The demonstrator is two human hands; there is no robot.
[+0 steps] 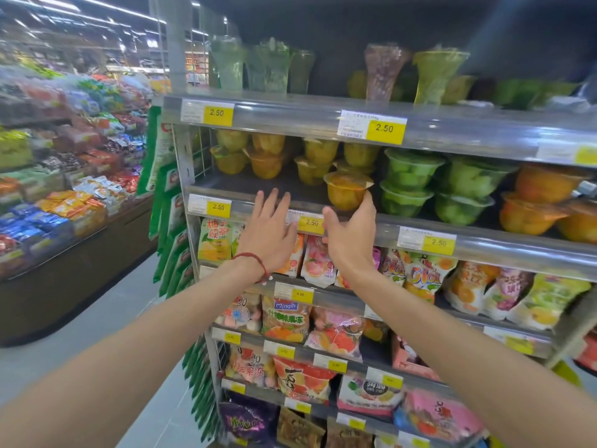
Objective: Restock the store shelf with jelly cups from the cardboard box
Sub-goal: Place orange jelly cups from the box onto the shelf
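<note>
The person's 2 bare arms reach up toward a grey metal store shelf (245, 184) lined with yellow price tags (218, 115) reading 2.50. The left hand (269, 227), with a thin red cord bracelet (255, 261) on its wrist, is spread flat with the fingers extended and apart, holding nothing; its fingertips lie at the front lip of the shelf, over a bare dark patch of the shelf board. The right hand (350, 232) is open in a loose cup, thumb pointing toward 9 o'clock and fingers rising toward 1 o'clock, where the fingertips touch the lower side of a clear plastic jelly cup of orange fruit pieces (347, 190). That cup stands upright at the front edge of the shelf, and the hand is not closed around it.

Behind that cup, toward 11 and 12 o'clock, stand more clear cups with yellow fruit filling (318, 156), stacked 2 high, some tilted. At 3 o'clock from it are stacked clear cups of green jelly (410, 179), and farther toward 3 o'clock, deeper orange cups (529, 215). The shelf above carries tall clear fluted cups in green and purple (433, 72), blurred.

Below the hands, toward 6 o'clock, lower shelves hold colourful printed bags of jelly sweets (286, 320). At 9 o'clock, across a pale grey floor aisle (97, 324), a low dark display bin (64, 292) is heaped with wrapped snacks. Green packets (169, 221) hang in a strip on the shelf's end.
</note>
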